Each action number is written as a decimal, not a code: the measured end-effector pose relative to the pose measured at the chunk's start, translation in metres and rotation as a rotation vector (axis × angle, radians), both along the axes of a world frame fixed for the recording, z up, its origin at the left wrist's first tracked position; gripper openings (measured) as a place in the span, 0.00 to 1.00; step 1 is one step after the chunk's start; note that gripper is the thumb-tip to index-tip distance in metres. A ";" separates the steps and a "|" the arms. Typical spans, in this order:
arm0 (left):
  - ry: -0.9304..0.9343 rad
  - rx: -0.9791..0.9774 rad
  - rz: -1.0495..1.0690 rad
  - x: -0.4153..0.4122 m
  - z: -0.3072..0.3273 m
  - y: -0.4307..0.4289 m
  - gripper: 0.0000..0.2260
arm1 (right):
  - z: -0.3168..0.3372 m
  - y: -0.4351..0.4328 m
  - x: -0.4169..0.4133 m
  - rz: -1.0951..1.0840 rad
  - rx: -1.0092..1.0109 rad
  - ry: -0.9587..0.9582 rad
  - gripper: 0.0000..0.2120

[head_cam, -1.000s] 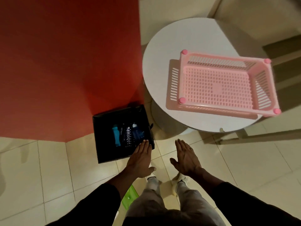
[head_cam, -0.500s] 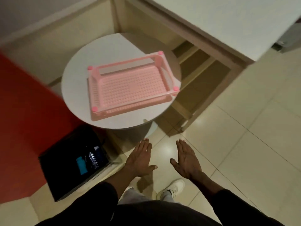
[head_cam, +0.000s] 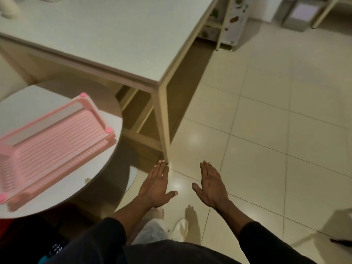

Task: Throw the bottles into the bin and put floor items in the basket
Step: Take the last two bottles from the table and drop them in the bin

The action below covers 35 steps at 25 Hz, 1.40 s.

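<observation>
The pink plastic basket (head_cam: 57, 141) lies on the round white table (head_cam: 38, 100) at the left, with nothing inside it. At the bottom left corner the black bin (head_cam: 24, 242) is mostly hidden behind my left sleeve; a bit of a clear bottle (head_cam: 56, 248) and a blue one (head_cam: 42, 260) show inside. My left hand (head_cam: 157, 185) and my right hand (head_cam: 211, 185) are held out flat over the tiled floor, palms down, fingers together, holding nothing.
A large white table (head_cam: 118, 39) with a wooden frame and leg (head_cam: 163, 126) stands ahead, its corner just beyond my left fingertips. A white cabinet (head_cam: 234, 21) and a grey box (head_cam: 301, 14) stand at the far right. My white shoe (head_cam: 180, 228) is on the tiles below.
My view has swung to the right: the basket and round table have slid to the left edge, the bin has almost left the frame, and open floor has come in. Both hands stay flat and empty.
</observation>
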<state>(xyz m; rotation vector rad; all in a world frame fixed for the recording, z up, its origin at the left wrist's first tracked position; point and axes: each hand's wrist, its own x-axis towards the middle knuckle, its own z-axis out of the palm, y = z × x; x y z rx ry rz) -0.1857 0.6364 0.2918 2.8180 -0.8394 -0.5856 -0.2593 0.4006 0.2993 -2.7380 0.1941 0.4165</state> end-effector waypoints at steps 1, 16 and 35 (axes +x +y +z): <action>-0.009 0.007 -0.037 0.007 0.003 -0.014 0.49 | 0.001 -0.012 0.000 -0.048 0.005 -0.013 0.41; -0.044 0.020 -0.343 0.189 -0.002 -0.252 0.49 | 0.009 -0.215 0.125 -0.282 -0.021 -0.065 0.40; -0.200 0.049 0.011 0.365 0.018 -0.509 0.49 | 0.019 -0.510 0.370 0.000 0.014 -0.179 0.40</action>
